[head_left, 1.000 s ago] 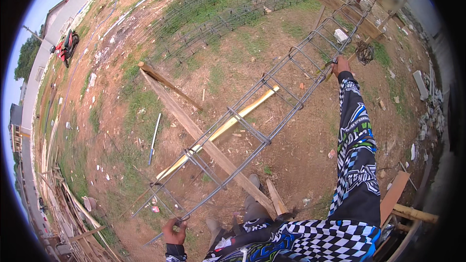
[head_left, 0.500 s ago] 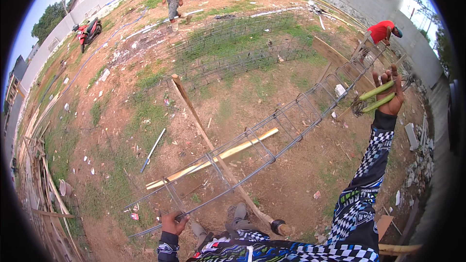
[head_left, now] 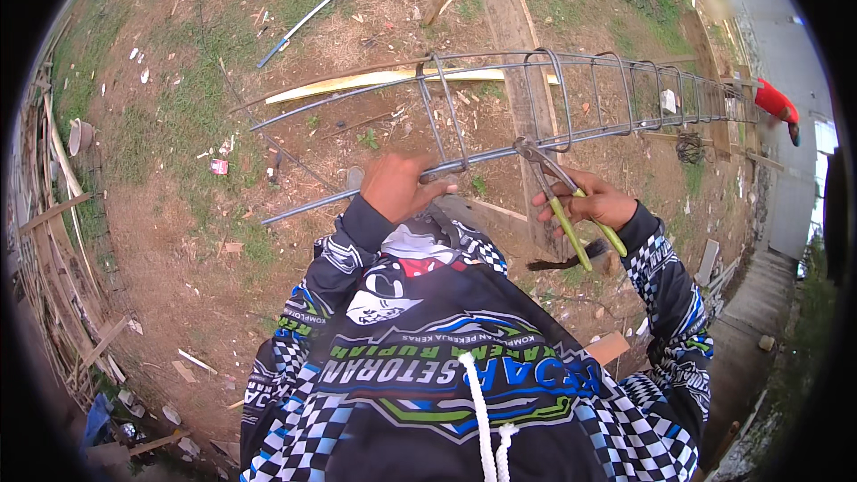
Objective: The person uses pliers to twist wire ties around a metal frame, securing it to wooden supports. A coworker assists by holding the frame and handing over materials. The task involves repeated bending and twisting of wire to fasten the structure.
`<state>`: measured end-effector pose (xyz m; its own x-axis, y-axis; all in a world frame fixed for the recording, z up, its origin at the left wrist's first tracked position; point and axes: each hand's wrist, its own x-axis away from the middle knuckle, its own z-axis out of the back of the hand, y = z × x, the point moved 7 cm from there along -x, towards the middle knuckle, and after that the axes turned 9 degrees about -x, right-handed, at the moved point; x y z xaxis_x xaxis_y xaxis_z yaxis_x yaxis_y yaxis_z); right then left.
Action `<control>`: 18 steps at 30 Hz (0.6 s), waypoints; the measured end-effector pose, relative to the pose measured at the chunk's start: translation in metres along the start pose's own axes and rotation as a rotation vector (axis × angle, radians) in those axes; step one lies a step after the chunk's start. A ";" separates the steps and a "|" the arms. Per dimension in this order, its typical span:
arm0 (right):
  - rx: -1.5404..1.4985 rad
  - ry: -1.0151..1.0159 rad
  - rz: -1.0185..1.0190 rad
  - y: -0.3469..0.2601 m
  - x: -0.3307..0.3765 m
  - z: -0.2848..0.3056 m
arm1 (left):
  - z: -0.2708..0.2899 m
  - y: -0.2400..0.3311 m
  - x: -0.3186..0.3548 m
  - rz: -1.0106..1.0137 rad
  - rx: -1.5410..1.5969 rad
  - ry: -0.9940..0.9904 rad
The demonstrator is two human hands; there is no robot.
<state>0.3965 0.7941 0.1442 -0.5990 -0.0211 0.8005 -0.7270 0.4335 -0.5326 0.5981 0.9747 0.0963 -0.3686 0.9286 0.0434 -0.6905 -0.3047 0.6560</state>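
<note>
Steel rebar cage (head_left: 491, 156) lies across a wooden plank (head_left: 507, 18), directly before the person. Left hand (head_left: 397, 187): clasped around the near bar. Right hand (head_left: 600, 205): closed around green-handled pincers (head_left: 571, 236), head at that bar. Yellow batten (head_left: 357, 83): beyond the near bar. Bucket (head_left: 81, 137): far left, contents indiscernible.

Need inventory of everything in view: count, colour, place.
Rebar cage: 1, grey, across centre
Pincers: 1, green-handled, centre right
Wide plank: 1, brown, under cage
Batten: 1, pale yellow, below cage
Pipe: 1, white-blue, upper left
Bucket: 1, pinkish, left
Wood pile: 1, brown, left edge
Packet: 1, red-white, left
Block: 1, white, right
Wire coil: 1, dark, right
Scraps: many, mixed, ground
Co-worker: 1, red top, far right
Left hand: 1, bare, on cage
Right hand: 1, bare, holding pincers
</note>
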 end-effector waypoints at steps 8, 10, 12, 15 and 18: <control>0.180 0.010 -0.241 0.000 -0.027 -0.061 | -0.007 -0.010 -0.010 -0.080 0.063 -0.077; 0.203 0.020 -0.261 -0.003 -0.029 -0.065 | -0.010 -0.012 -0.013 -0.115 0.038 -0.100; 0.243 0.036 -0.286 -0.005 -0.031 -0.065 | -0.016 -0.013 -0.014 -0.132 0.045 -0.110; 0.280 0.062 -0.341 -0.013 -0.032 -0.074 | -0.017 -0.014 -0.013 -0.120 0.090 -0.103; 0.277 0.093 -0.343 -0.014 -0.035 -0.074 | -0.017 -0.014 -0.012 -0.138 0.088 -0.095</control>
<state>0.4524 0.8552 0.1443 -0.2840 -0.0350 0.9582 -0.9483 0.1579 -0.2753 0.6011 0.9645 0.0736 -0.2109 0.9774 0.0173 -0.6715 -0.1577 0.7241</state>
